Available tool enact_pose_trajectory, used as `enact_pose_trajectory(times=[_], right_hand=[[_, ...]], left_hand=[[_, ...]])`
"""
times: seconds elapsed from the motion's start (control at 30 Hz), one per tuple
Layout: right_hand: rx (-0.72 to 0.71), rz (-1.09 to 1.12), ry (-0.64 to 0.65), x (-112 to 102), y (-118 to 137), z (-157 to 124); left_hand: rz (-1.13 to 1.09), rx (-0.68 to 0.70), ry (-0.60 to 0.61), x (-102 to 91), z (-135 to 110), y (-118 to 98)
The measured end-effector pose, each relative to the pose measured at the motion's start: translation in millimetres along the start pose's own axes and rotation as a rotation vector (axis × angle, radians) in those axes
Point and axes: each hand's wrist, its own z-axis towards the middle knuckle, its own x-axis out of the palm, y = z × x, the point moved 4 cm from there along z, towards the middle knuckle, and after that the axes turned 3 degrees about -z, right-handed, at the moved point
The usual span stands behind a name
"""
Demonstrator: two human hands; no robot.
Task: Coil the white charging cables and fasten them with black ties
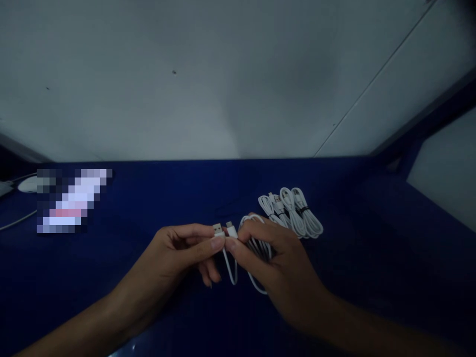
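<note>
A white USB cable [231, 270] is held between both hands above the blue table. My left hand [186, 250] pinches its USB-A plug between thumb and forefinger, metal end pointing up. Close beside that plug, my right hand [269, 255] grips the smaller plug [231, 229] at the cable's other end. The same hand also holds the looped length of the cable, partly hidden behind its fingers. Just beyond my right hand lie several coiled white cables [303, 213], bound with dark ties, side by side on the table.
The blue table [178, 193] meets a pale wall [193, 109] at the back. To the left, a blurred-out bright object [76, 198] lies near a white rounded item [29, 184] and a thin white cord [20, 219]. A blue frame edge [412, 148] rises at the right.
</note>
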Motion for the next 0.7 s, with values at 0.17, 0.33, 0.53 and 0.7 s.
enact_pose_trajectory(times=[0.17,0.33,0.53,0.7], right_hand=[[-0.004,-0.012,0.004,0.0,-1.0,-0.3],[-0.01,-0.019,0.001,1.1,-1.0,-0.1],[-0.022,-0.026,-0.011,0.2,-1.2,-0.9],[-0.028,-0.02,-0.005,0.3,0.2,-0.3]], left_hand=[[0.008,-0.006,-0.01,2.0,-0.8,-1.2],[0.005,0.0,-0.023,2.5,1.5,-2.8],[0.004,-0.013,-0.023,2.0,1.2,-2.1],[0.024,0.004,-0.017,2.6,-0.8,-2.9]])
